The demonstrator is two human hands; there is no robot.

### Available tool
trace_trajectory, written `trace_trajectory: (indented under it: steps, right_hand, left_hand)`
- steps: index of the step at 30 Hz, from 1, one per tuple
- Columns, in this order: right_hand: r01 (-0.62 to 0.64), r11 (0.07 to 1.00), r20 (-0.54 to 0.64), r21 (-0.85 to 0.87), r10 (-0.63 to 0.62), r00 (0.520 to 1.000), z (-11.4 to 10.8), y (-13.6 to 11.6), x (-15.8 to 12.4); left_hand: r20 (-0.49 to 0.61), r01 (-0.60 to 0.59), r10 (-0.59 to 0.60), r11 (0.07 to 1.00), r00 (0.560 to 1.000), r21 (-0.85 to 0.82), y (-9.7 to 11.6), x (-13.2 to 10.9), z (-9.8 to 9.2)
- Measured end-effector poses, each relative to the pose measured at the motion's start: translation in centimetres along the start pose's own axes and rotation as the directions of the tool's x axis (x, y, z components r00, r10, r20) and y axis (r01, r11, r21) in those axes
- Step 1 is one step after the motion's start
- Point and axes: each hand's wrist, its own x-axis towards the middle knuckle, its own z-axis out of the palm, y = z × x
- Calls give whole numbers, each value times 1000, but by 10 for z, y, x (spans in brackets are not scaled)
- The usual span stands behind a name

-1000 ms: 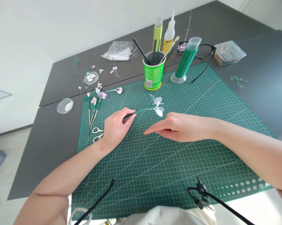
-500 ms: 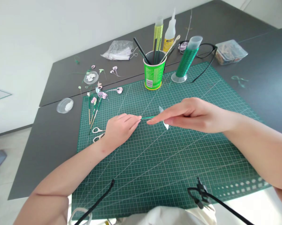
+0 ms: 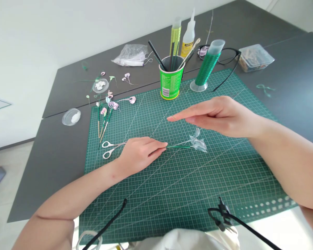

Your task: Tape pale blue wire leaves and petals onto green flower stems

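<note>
My left hand (image 3: 143, 152) pinches the stems of a pale blue artificial flower (image 3: 198, 144) between thumb and fingertips, low over the green cutting mat (image 3: 156, 205). One stem is green and another is thin and pale; both run right to the translucent petals. Above the petals hovers my right hand (image 3: 219, 116), its index finger stretched out to the left and the thumb lower, apart from it. A faint thin line crosses the index fingertip; I cannot tell what it is. White-handled scissors (image 3: 108, 149) lie partly under my left hand.
Behind stand a green cup (image 3: 170, 83) with tools, a green thread spool (image 3: 208, 66), a glue bottle (image 3: 188, 38) and black glasses (image 3: 230, 57). Small flowers on sticks (image 3: 104, 119) lie at left. A clear box (image 3: 256, 57) sits back right.
My left hand has moved slightly right and nearer to me, and the flower's petals now show fully. My right hand has lifted up and away from the stem.
</note>
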Motion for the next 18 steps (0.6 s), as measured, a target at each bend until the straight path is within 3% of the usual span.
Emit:
trace_trajectory:
  steps: [7, 18]
  right_hand:
    - [-53, 997, 23, -64, 55, 998, -3, -5, 3]
    - [-159, 975, 48, -152, 168, 985, -8, 11, 11]
  left_hand:
    - [44, -31, 36, 992, 998, -125, 2, 0, -3]
    - [-44, -98, 93, 985, 995, -143, 5, 3, -9]
